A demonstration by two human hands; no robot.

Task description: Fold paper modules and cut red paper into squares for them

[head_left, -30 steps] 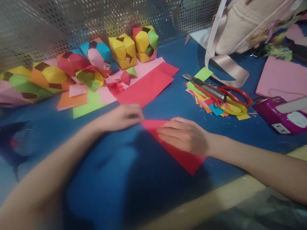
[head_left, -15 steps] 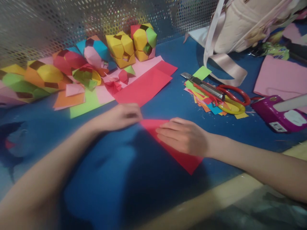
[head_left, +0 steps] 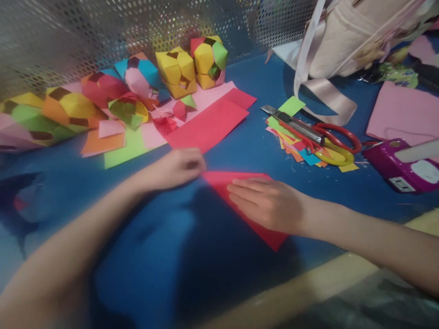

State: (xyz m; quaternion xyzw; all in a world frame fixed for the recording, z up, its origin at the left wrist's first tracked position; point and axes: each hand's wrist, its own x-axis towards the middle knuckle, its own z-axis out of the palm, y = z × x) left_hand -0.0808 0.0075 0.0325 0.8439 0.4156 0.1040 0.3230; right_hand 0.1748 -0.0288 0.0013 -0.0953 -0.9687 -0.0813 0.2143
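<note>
A folded sheet of red paper (head_left: 219,185) lies on the blue table, one pointed corner toward the left and another toward me. At the left corner, my left hand (head_left: 181,165) is closed with its fingers curled, pinching the paper's tip. My right hand (head_left: 265,201) rests flat on the red paper, fingers stretched out to the left, covering much of its middle and right side. Just behind the hands, a longer red sheet (head_left: 206,125) overlaps pink paper.
Several folded paper balls (head_left: 176,71) line the perforated metal panel (head_left: 137,27). A utility knife (head_left: 298,125) and scissors (head_left: 338,137) lie on paper scraps (head_left: 310,157). At the right are a purple device (head_left: 394,164), pink paper (head_left: 401,112), a ribbon (head_left: 334,100) and a cream bag (head_left: 339,41).
My right hand has slid slightly down over the red paper, uncovering more of its top edge. My left hand stays at the left corner. The whole view has shifted a little.
</note>
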